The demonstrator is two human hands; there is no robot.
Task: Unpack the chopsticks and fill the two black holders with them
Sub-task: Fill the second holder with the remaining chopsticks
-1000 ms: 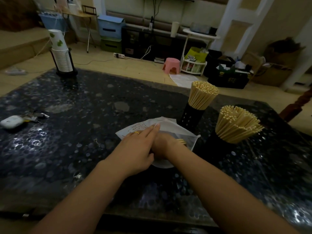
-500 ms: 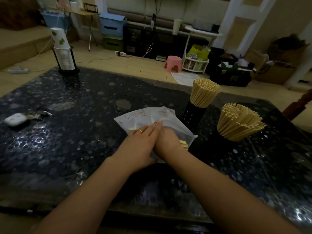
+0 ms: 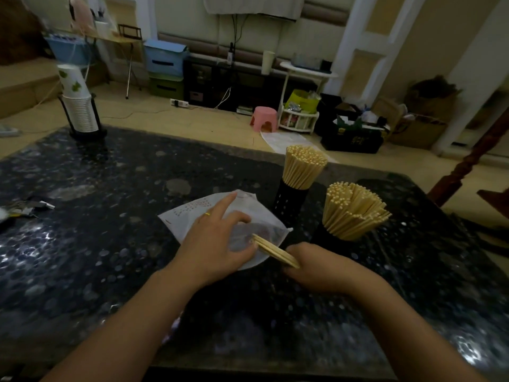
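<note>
A white plastic chopstick bag (image 3: 192,216) lies flat on the dark table. My left hand (image 3: 214,244) presses on it with spread fingers. My right hand (image 3: 316,268) grips a small bundle of pale chopsticks (image 3: 275,252), whose tips still reach the bag's open right end. Two black perforated holders stand behind: the far holder (image 3: 289,199) and the near holder (image 3: 330,238), each packed with many upright chopsticks that fan out at the top.
A stack of paper cups (image 3: 78,106) in a black stand sits at the table's far left corner. Small items (image 3: 24,208) lie at the left edge. A wooden chair post (image 3: 465,166) rises on the right.
My right hand has drawn back to the right, out of the bag, with a bundle of chopsticks. My left hand stayed on the bag and spread its fingers.
</note>
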